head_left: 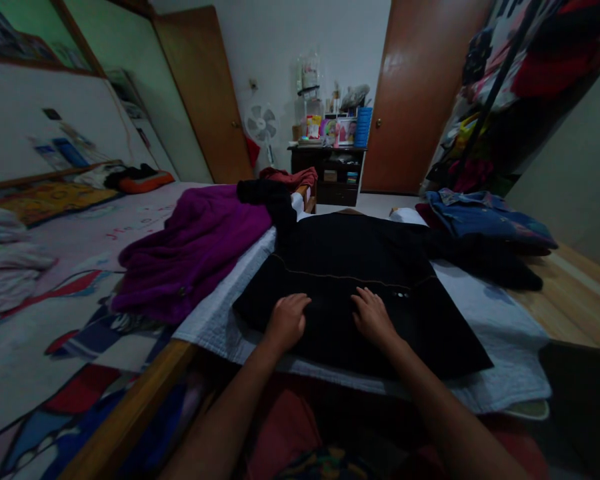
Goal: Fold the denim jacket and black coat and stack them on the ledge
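A black long-sleeved garment (350, 253) lies spread out in front of me, with a thin tan seam line running across it. Its sleeves reach out to the far left and to the right. It rests on a pale blue-white cloth (510, 340). Flat on the lower left part of the garment is my left hand (287, 320), fingers stretched forward. My right hand (373, 315) lies on the same fabric to the right, its fingers apart. Neither hand grips anything that I can see. Small pale dots show on the garment just beyond the right hand.
On the left, a purple garment (195, 247) is heaped on the bed (145, 200), beside a wooden edge (135, 407). Folded denim (490, 217) sits at the right. Farther back stand a white fan (261, 123), a dark cabinet (330, 177) and a wooden door (415, 100).
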### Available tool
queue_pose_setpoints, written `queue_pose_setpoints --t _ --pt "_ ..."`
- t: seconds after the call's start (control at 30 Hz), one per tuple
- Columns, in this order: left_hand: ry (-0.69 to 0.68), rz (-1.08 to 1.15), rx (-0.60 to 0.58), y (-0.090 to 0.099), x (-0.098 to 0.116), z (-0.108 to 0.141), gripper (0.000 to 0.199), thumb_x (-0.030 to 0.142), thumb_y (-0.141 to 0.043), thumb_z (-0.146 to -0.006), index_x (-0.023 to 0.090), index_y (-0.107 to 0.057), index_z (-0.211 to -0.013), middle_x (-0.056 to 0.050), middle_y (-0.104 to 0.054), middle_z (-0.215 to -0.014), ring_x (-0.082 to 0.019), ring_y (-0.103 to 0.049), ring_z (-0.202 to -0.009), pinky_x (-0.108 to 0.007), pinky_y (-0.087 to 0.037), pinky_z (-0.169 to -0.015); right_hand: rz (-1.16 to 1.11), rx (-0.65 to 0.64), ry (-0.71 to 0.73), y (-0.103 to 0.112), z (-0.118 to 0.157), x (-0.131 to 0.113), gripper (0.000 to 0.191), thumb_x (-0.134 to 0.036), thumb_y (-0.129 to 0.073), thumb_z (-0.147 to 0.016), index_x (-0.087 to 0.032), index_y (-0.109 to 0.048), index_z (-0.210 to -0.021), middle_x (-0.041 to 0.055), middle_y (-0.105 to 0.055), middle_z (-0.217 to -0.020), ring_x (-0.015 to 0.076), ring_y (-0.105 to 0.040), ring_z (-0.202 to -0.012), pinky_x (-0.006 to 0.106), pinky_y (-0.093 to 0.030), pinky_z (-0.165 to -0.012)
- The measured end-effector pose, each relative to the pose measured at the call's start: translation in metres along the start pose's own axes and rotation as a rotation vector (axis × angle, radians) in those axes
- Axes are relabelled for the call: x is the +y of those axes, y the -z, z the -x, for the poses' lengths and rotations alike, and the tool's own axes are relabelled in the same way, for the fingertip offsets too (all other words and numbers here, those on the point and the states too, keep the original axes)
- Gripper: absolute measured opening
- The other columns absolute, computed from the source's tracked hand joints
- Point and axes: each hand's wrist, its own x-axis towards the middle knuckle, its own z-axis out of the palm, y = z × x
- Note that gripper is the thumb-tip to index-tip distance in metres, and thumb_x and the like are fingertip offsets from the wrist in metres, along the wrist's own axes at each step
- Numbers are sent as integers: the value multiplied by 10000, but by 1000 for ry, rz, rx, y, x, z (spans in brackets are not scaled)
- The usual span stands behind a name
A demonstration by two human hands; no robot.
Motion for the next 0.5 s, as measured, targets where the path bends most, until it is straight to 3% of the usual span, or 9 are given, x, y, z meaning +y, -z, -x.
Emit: queue_pose_setpoints --t 0.1,0.17,0.33,0.4,0.5 --pt "123 -179 213 25 -15 17 516 68 -428 -788 223 -577 -1257 -57 -496 -1395 -248 -359 -1341 -451 -278 -1110 -145 -8 189 3 7 -17 434 -255 -494 -871 -163 -530 -1294 121 -413 -1457 237 -346 -1356 422 -288 -1112" --pt "199 -296 273 36 -25 27 542 58 -410 -800 224 -543 -1298 -72 -451 -1428 -267 -318 -1360 -467 -281 -1099 -183 -65 237 4 13 -26 444 -344 -507 -884 -157 -539 -1286 129 -443 -1434 248 -344 -1357 431 -280 -1117" --pt "310 -465 176 46 -43 40 583 48 -387 -817 213 -476 -1368 -146 -399 -1444 -320 -414 -1259 -451 -401 -973 -146 -151 244 7 21 -46 624 -559 -517 -847 -149 -520 -1317 145 -390 -1469 318 -222 -1406 506 -163 -1144" --pt "324 -463 133 48 -46 41 584 59 -374 -828 215 -456 -1384 -161 -460 -1383 -319 -481 -1171 -448 -425 -926 -156 -185 331 8 23 -56 793 -643 -583 -758 -165 -454 -1378 147 -345 -1496 329 -194 -1413 513 -126 -1149" --pt "330 -419 119 52 -49 38 557 90 -343 -857 191 -435 -1397 -154 -608 -1170 -299 -544 -1054 -437 -430 -904 -170 -238 421 6 25 -70 951 -617 -698 -645 -195 -372 -1432 150 -311 -1512 335 -227 -1401 513 -130 -1146"
